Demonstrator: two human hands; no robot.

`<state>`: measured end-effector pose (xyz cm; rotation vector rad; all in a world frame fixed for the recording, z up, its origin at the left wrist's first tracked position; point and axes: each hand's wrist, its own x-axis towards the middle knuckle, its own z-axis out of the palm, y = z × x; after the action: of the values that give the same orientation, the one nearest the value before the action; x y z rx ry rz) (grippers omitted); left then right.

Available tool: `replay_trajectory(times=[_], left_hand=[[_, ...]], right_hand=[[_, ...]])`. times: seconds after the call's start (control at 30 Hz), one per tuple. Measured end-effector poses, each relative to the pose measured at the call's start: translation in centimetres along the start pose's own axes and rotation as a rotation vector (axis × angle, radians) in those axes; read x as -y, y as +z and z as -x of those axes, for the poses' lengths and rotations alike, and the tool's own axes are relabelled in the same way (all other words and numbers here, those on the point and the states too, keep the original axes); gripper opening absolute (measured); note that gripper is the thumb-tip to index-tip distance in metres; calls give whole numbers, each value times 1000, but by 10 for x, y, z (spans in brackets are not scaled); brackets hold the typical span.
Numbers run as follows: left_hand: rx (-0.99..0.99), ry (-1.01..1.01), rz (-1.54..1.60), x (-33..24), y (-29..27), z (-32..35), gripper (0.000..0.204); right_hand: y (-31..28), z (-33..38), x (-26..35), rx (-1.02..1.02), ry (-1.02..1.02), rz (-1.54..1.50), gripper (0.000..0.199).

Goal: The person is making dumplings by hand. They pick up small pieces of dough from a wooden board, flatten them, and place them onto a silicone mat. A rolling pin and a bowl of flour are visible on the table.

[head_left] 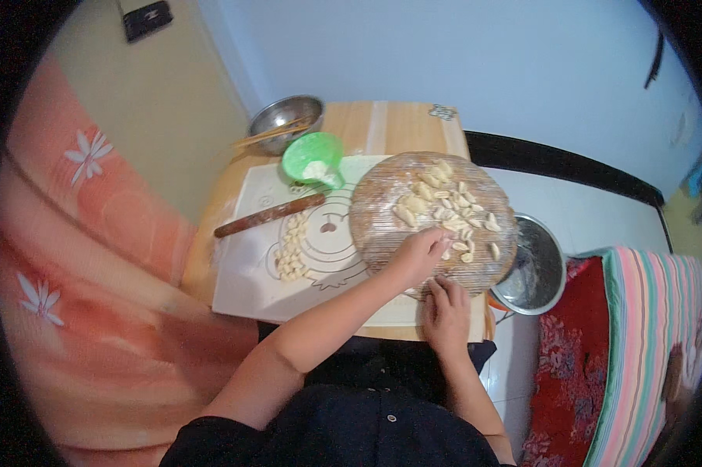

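A round tray (376, 233) of ridged brown slats lies on the right of the table and reaches past its edge. On it are several small pale dough shapes (492, 222), some curved like shells, and larger folded dough pieces (417, 204). My left hand (421, 255) reaches across the tray with fingers pinched among the dough shapes; what they hold is hidden. At the tray's near rim is my right hand (446, 313), its fingers bent over the edge and gripping it.
A printed white mat (246, 272) carries small dough lumps (290, 253), a brown rolling pin (269, 215) and a green bowl (312, 152) with flour. Behind stands a metal bowl (308, 109) with chopsticks (269, 134). Right of the table is a metal pot (551, 265); a pink curtain (102, 257) hangs left.
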<state>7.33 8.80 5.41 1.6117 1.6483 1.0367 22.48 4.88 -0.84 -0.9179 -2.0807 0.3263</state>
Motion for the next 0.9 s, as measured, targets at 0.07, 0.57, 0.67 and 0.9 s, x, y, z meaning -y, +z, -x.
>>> replay_trajectory(times=[0.07,0.57,0.67,0.9], left_hand=[[-120,71,-101,14,-26,29,27],[-405,-243,-481,141,-164,63,55],[-233,-129,-525,135,-153,52,48],[-147,-281,-376,85,-152,50,27]], right_hand=[[0,1,0,18,12,23,28],[1,1,0,100,23,95,30],[1,2,0,97,-2,78,31],[1,4,-1,90,6,87,32]])
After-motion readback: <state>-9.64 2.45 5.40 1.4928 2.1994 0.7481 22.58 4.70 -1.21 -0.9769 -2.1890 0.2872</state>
